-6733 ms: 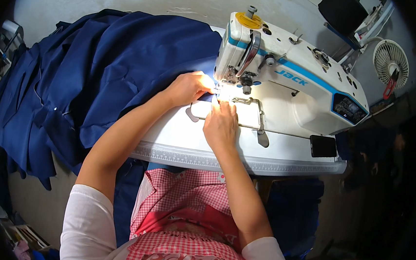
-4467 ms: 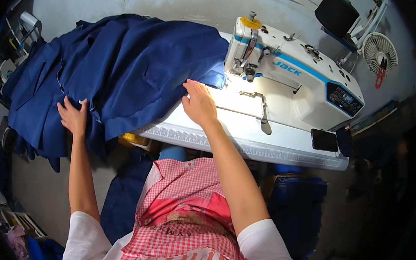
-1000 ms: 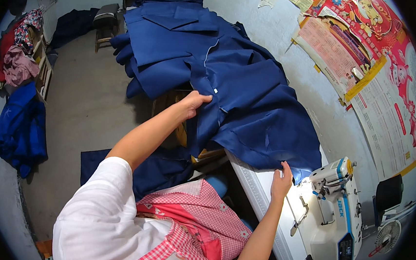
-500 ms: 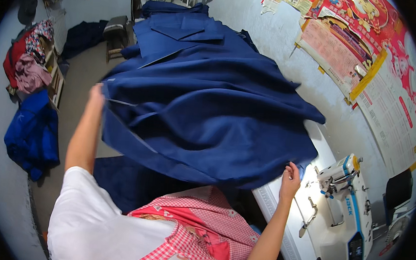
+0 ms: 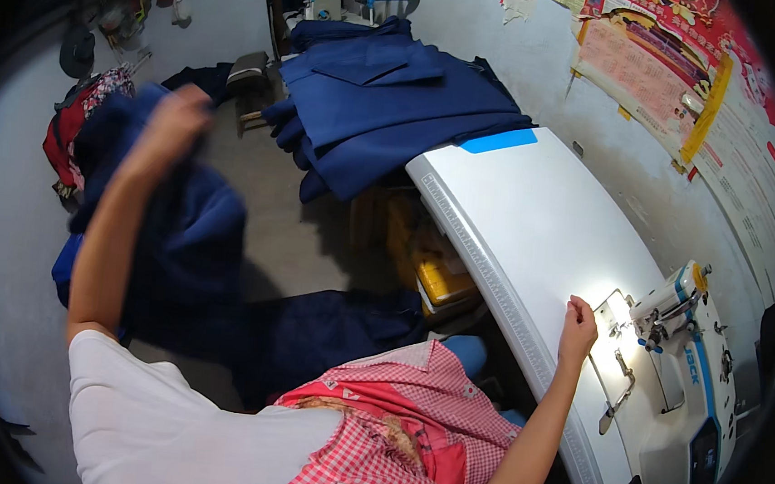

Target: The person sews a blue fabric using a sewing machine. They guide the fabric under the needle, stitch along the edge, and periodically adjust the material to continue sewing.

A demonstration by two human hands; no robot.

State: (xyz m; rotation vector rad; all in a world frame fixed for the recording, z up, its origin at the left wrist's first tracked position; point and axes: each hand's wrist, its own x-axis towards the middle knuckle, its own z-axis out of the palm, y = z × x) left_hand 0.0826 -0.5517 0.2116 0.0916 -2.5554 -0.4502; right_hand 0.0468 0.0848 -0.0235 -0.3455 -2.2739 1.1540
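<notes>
My left hand (image 5: 178, 125) is raised at the left, smeared by motion, and closed on a navy fabric piece (image 5: 193, 227). The fabric hangs bunched and blurred below it, over the floor. Over the white sewing table (image 5: 534, 226), my right hand (image 5: 580, 332) has its fingers curled in, and nothing shows in them. It is just left of the lit plate of the white and blue sewing machine (image 5: 682, 374).
A stack of navy fabric pieces (image 5: 362, 103) covers the table's far end, beside a blue patch (image 5: 499, 142). Dark navy cloth (image 5: 326, 333) lies near my lap. A yellow container (image 5: 444, 278) sits under the table. Farther back stands a small stool (image 5: 250, 86).
The large navy piece spread between both hands has swung off the table to the left in my left hand. My right hand has let go of it. The white tabletop is now uncovered.
</notes>
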